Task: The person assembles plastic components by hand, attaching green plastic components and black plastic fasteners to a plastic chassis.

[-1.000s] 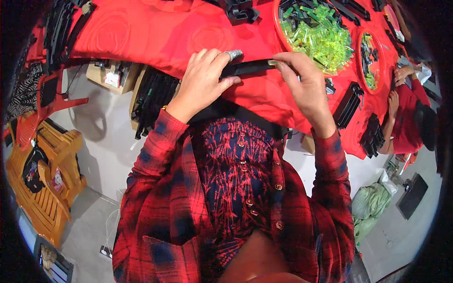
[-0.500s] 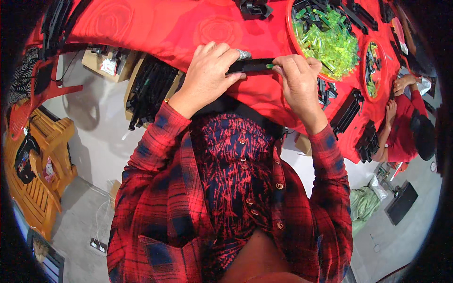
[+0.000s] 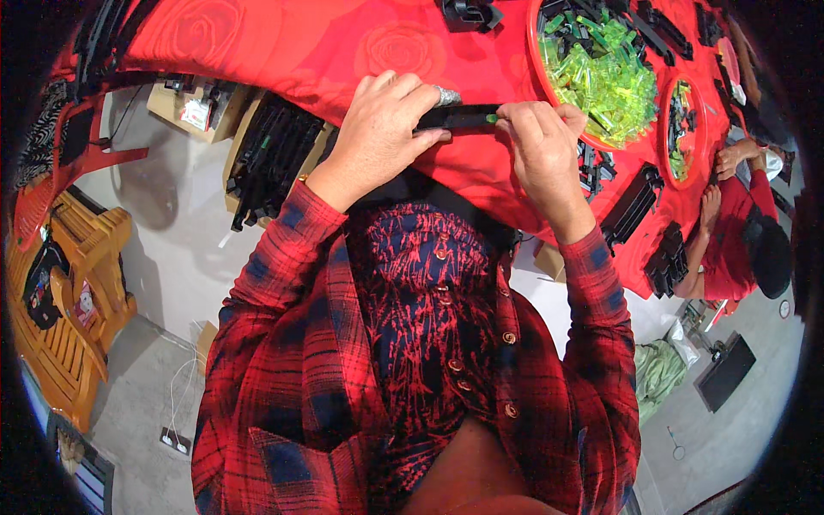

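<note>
A long narrow black plastic strip point(image 3: 463, 117) spans the gap between my two hands, just above the red cloth. My left hand point(image 3: 384, 124) grips its left end, thumb below and fingers above, with something silvery on a finger. At the strip's right end, my right hand point(image 3: 542, 142) pinches with thumb and forefinger. A small green plastic piece point(image 3: 492, 118) shows there, against the strip; how far it sits in it is hidden by the fingertips. Right of that hand stands a red-rimmed round tray point(image 3: 539, 64) heaped with translucent yellow-green pieces point(image 3: 605, 90) and some black ones.
The red tablecloth point(image 3: 318, 43) bears black parts point(image 3: 470, 15) at the far edge and black strips point(image 3: 633, 204) at right. A smaller red tray point(image 3: 705, 129) holds mixed pieces. A box of black strips point(image 3: 270, 159) sits below left. Another person point(image 3: 734, 227) works at the right.
Both hands keep their grip on the black strip and have barely moved. The whole view has shifted slightly.
</note>
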Motion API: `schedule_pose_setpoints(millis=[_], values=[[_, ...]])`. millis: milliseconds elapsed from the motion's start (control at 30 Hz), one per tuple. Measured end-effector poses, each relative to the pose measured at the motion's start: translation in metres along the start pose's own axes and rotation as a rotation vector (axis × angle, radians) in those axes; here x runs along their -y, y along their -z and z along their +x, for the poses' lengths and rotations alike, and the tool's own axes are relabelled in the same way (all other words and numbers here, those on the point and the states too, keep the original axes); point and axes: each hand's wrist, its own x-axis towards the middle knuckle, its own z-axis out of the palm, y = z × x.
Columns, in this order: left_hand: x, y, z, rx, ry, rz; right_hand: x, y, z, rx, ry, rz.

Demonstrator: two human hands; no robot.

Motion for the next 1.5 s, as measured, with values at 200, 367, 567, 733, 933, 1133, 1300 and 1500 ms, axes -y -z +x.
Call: schedule_pose_setpoints(millis=[200, 367, 567, 733, 933, 1133, 1300, 1500], values=[[-0.001, 0.001, 0.000, -0.003, -0.004, 0.007, 0.002, 0.003, 0.001, 0.019, -0.028, 0.041], [-0.001, 0.000, -0.001, -0.009, -0.004, 0.004, 0.001, 0.003, -0.001, 0.037, -0.025, 0.024], [0.000, -0.002, 0.000, -0.044, -0.024, 0.026, -0.001, 0.003, -0.002, 0.043, 0.026, 0.039], [-0.001, -0.002, 0.000, -0.059, -0.028, 0.037, -0.001, 0.000, -0.002, 0.034, 0.039, 0.053], [0.000, -0.005, 0.000, -0.074, -0.038, -0.007, -0.003, -0.008, -0.003, -0.020, 0.054, 0.066], [0.003, -0.009, 0.000, -0.083, -0.046, -0.045, -0.003, -0.013, -0.004, -0.056, 0.061, 0.079], [0.004, -0.009, -0.001, -0.080, -0.057, -0.048, -0.004, -0.016, -0.006, -0.084, 0.077, 0.052], [0.003, -0.009, -0.001, -0.044, -0.052, -0.005, -0.006, -0.005, -0.005, -0.008, 0.078, 0.013]])
